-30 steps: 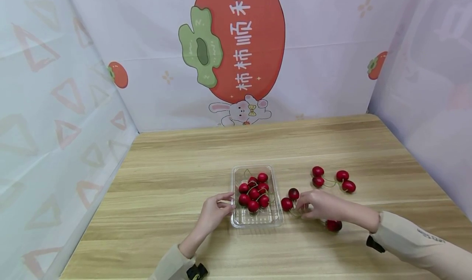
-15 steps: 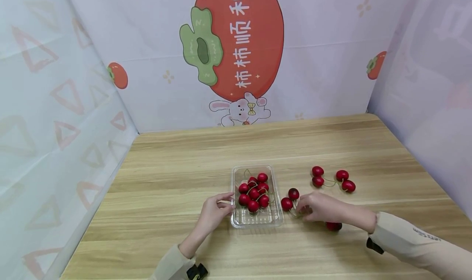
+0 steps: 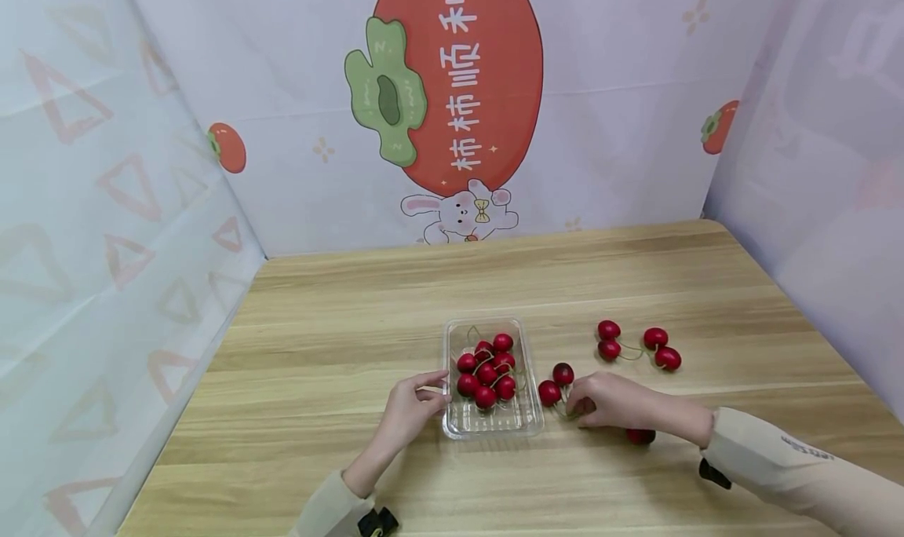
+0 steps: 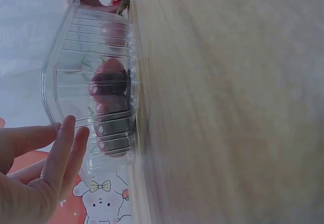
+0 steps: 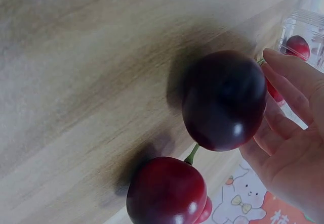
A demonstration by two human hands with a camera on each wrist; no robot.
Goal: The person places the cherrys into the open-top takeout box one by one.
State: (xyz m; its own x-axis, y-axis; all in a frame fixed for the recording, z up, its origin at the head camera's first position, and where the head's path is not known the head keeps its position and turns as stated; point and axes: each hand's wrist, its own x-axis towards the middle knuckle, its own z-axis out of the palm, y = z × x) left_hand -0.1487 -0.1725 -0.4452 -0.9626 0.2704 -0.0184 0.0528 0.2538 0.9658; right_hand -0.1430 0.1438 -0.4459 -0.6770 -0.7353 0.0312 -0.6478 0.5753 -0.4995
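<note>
A clear plastic box [image 3: 459,427] with several red cherries [image 3: 487,374] inside stands mid-table. My left hand [image 3: 413,407] touches its left side; in the left wrist view, straight fingers [image 4: 58,158] lie against the outer wall and the thumb is at the rim. Right of the box, my right hand [image 3: 610,400] pinches the green stem of a cherry pair [image 3: 549,393] lying on the table. The stem's end is hidden by the fingers. Below the right wrist is a partly hidden dark cherry [image 3: 640,436], large in the right wrist view beside a redder cherry [image 5: 167,191].
Two more cherry pairs lie farther back on the right, one left pair [image 3: 609,341] and one right pair [image 3: 661,347], their stems close together. The wooden table [image 3: 339,309] meets printed cloth walls at the back and sides.
My right hand has shifted slightly toward me and its fingers have drawn in around the stem. My left hand and the box have stayed put.
</note>
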